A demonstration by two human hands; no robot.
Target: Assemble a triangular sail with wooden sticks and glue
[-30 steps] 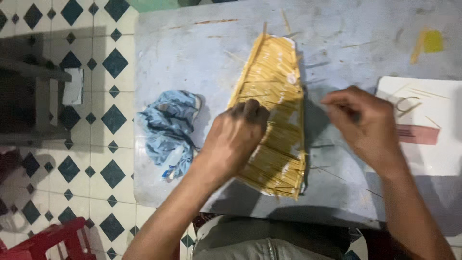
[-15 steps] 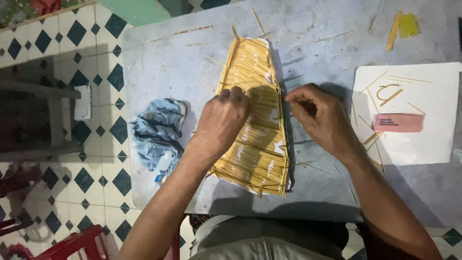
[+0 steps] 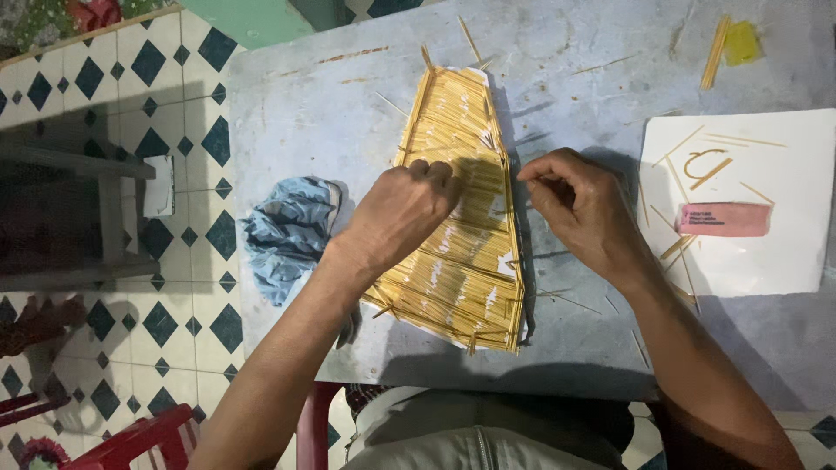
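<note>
- Resting across the middle of a worn grey table (image 3: 601,78), a long tapered panel of thin yellow straw-like sticks glued side by side on white paper (image 3: 461,270) lies with its long axis running from 12 o'clock, the narrow end, to 6 o'clock, the wide end nearest the person.
- The left hand (image 3: 401,218) sits on the panel's upper middle, knuckles up, fingers curled closed and pressing down on the sticks; it comes in from 7 o'clock and covers the panel's left half.
- The right hand (image 3: 579,204) hovers at the panel's right edge, at about 3 o'clock from the left hand, fingertips pinched together. Something thin may be held between them, but it is too small to tell.
- The two hands are close but not touching, with a strip of panel between them; the left hand is on the panel, the right just beside its edge.
- A crumpled blue cloth (image 3: 292,231) lies at 9 o'clock, at the table's left edge.
- A white paper sheet (image 3: 784,261) at 3 o'clock carries loose sticks and a pink rectangular eraser (image 3: 723,219).
</note>
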